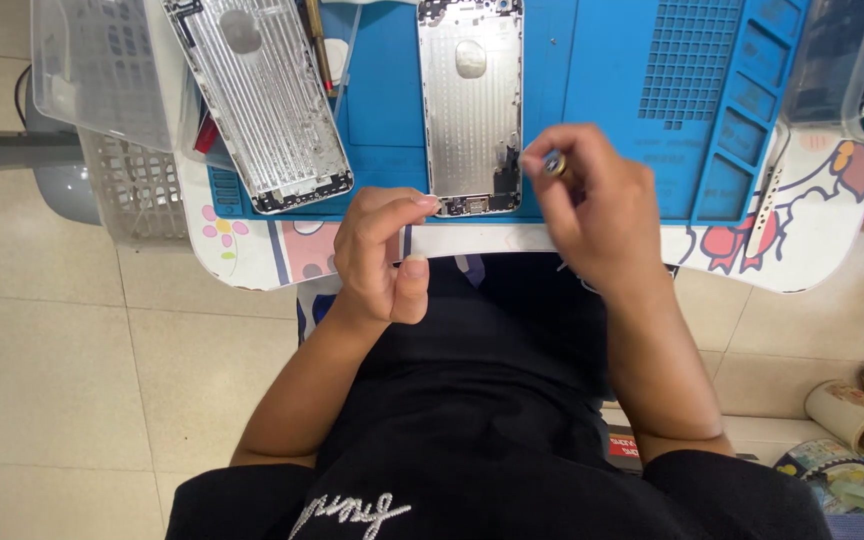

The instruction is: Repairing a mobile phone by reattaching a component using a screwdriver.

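Head view: left hand point(384, 255) fingertips press phone shell point(471, 105) bottom edge, holding nothing. Right hand point(592, 205) pinches screwdriver point(553, 164) beside shell's lower right corner.

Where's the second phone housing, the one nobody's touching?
In the head view, the spare housing lies tilted on the blue mat, upper left, beside the white basket.

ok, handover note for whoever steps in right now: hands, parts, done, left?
Left hand: fingertips steadying the bottom edge of the middle phone housing on the blue mat.
Right hand: pinching a small screwdriver at the housing's lower right corner.
Second housing lies at an angle to the left, untouched.
Done: both housings lie open, inner side up.
Left: the lower-corner work is in progress; no telling how far along it is.
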